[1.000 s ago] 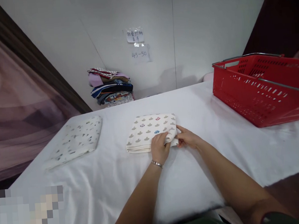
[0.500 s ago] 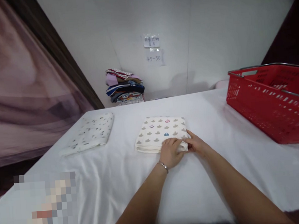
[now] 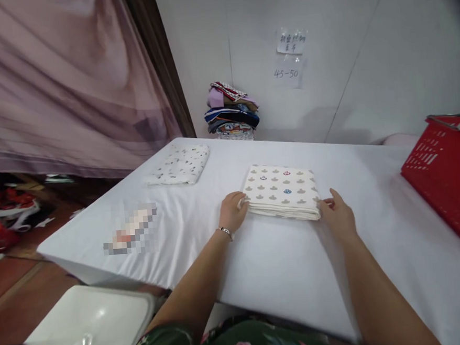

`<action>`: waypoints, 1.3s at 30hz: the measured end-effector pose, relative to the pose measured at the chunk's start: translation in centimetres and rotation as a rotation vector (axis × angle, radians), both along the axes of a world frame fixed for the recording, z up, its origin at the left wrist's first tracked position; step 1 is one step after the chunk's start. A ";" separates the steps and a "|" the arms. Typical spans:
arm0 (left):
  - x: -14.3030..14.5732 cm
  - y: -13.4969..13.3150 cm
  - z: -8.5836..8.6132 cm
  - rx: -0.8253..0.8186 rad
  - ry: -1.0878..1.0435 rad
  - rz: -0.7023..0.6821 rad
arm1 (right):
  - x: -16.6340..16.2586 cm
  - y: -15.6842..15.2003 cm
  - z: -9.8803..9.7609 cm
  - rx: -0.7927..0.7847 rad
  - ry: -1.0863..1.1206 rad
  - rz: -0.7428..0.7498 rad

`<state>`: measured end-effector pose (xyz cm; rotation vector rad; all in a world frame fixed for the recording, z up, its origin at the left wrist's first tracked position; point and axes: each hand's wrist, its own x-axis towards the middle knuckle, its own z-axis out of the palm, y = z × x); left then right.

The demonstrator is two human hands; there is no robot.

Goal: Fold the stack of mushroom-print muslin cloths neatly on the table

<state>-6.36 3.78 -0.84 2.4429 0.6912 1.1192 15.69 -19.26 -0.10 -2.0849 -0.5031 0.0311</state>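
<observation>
A folded white cloth [image 3: 280,187] with grey mushroom-like shapes and a few coloured ones lies flat on the white-covered table [image 3: 275,258]. Its folded layers show along the near edge. At the near left corner, my left hand [image 3: 233,212], with a bracelet on the wrist, has its fingers closed on the cloth's edge. My right hand [image 3: 339,217] pinches the near right corner between thumb and fingers, one finger raised. Farther left on the table lies another folded white cloth [image 3: 182,164] with small dark specks.
A red plastic basket [image 3: 443,178] stands at the right. Behind the table rises a stack of folded fabrics [image 3: 231,112] by the wall. A pixelated item [image 3: 131,229] lies near the left edge. A white stool-like surface [image 3: 91,324] is at lower left, beside the table.
The view has swung left and down. My left hand has moved from the cloth's front edge to its near left corner; my right hand stays at the right corner.
</observation>
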 end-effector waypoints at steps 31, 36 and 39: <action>2.7 -2.2 -0.7 0.061 0.127 -0.173 | -3.7 2.5 -0.4 -0.079 -0.441 0.461; 3.0 -2.0 -0.6 0.067 0.125 -0.167 | -3.7 2.7 -0.6 -0.127 -0.461 0.465; 3.3 -2.0 -0.4 0.063 0.126 -0.152 | -3.8 2.9 -0.7 -0.148 -0.454 0.446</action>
